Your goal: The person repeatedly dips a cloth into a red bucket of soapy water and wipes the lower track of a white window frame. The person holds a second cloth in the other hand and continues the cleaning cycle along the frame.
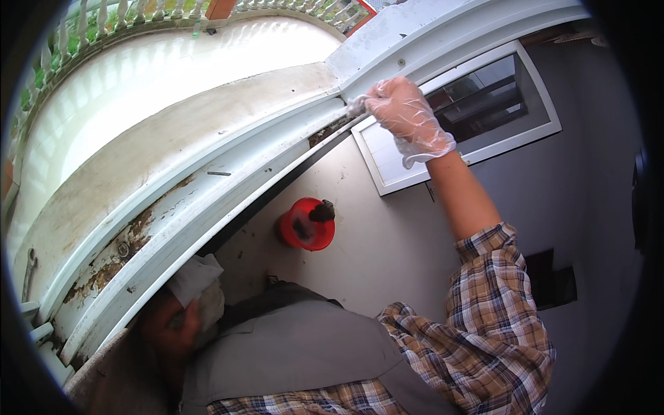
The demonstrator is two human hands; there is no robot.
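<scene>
My right hand (407,116), in a clear plastic glove, pinches a small crumpled greyish-white wad (357,106). It presses close to the corner of a white window frame (373,78). Brown dirt (332,130) lies in the frame's track just below the fingers. Low on the left, in shadow, my left hand (174,324) grips a bundle of white paper or cloth (199,295) beside the inner edge of the sill. The left fingers are partly hidden behind it. Flaking paint and more brown grime (137,233) mark the lower sill track.
A red bucket (324,241) with liquid stands on the floor, a dark rag (322,211) over its rim. A wrench (30,272) lies on the outer ledge, and a thin strip (219,173) in the track. A white-framed glazed panel (381,176) is at right. Beyond is a balcony balustrade (122,15).
</scene>
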